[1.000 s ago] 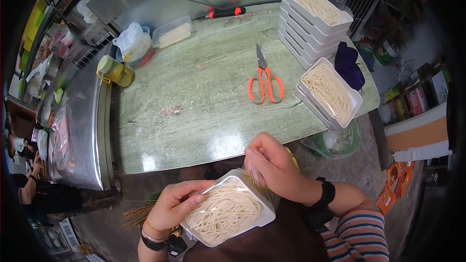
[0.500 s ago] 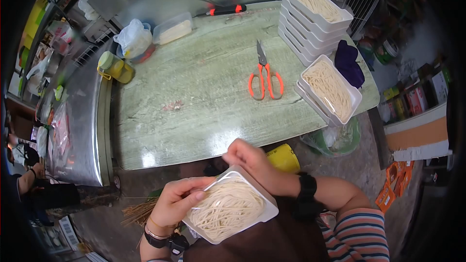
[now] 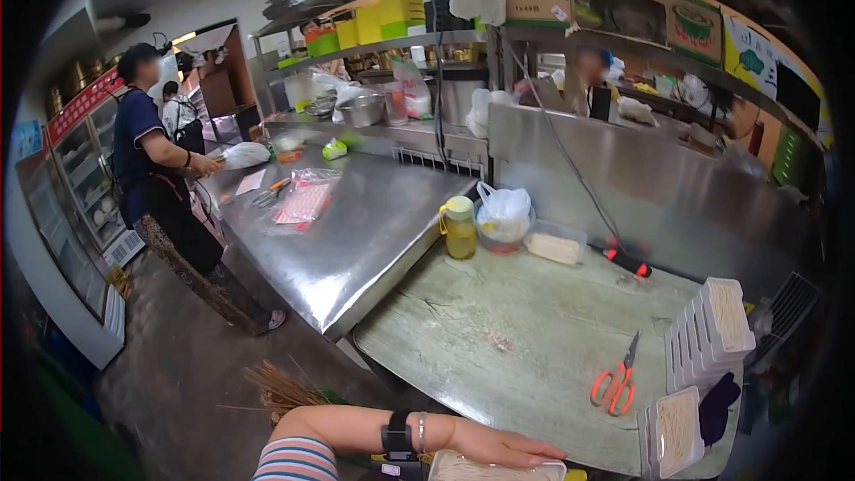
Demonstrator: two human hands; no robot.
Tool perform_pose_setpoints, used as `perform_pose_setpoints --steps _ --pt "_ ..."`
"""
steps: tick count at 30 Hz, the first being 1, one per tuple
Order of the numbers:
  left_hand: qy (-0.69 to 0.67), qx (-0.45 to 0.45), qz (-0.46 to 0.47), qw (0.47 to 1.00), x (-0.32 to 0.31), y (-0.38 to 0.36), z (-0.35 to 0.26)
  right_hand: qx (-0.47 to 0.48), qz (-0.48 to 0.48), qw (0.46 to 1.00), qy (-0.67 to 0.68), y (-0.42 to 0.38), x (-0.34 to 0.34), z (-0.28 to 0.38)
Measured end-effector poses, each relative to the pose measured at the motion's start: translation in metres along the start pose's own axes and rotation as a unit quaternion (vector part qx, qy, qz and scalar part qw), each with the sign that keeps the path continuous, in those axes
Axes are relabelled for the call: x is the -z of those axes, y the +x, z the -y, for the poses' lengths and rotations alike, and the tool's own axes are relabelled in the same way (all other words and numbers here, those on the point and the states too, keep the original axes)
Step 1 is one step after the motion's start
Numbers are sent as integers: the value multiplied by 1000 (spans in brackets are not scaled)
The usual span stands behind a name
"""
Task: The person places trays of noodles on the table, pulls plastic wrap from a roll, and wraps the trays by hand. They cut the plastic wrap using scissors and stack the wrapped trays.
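Observation:
My left hand (image 3: 499, 443) lies along the far edge of a white tray of noodles (image 3: 476, 470) at the bottom of the view. Its fingers are stretched out and point to the right. The near part of that tray is cut off by the frame, and my right hand is out of sight. Orange-handled scissors (image 3: 616, 385) rest on the green table (image 3: 525, 338), blades pointing away. At the table's right stands a stack of white trays (image 3: 704, 338) topped with noodles. Closer to me is a lower stack with another noodle tray (image 3: 674, 432).
A dark purple cloth (image 3: 715, 405) lies by the trays. Along the back are a yellow-green bottle (image 3: 460, 230), a bagged bowl (image 3: 504, 214), a clear box (image 3: 555, 243) and a black-and-red tool (image 3: 626, 262). A steel counter (image 3: 356, 223) adjoins at left; a person (image 3: 160, 156) stands beside it.
The view has swung up and left, bringing the kitchen and a person into sight. My right hand has left the view. My left hand's fingers, bent at the tray before, now lie stretched out along it.

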State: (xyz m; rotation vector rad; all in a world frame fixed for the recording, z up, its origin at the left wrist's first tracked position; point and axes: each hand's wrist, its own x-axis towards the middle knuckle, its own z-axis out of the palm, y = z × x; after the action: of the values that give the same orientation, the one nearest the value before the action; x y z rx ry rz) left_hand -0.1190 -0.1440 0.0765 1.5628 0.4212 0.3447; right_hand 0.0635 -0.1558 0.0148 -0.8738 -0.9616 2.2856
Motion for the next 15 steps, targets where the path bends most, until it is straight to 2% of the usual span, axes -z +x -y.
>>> perform_pose_setpoints --steps 2,3,9,15 --pt "-30 0 -55 998 -7 2 -5 1 -19 1000 6 -5 5 6" --pt "-79 1 -152 985 -22 3 -29 2 -26 1000 9 -8 8 8" --pt "-154 57 -96 982 -17 3 -23 7 -60 998 21 -21 20 22" --pt "-109 47 -130 984 -16 -7 -25 32 -79 996 6 -29 23 39"
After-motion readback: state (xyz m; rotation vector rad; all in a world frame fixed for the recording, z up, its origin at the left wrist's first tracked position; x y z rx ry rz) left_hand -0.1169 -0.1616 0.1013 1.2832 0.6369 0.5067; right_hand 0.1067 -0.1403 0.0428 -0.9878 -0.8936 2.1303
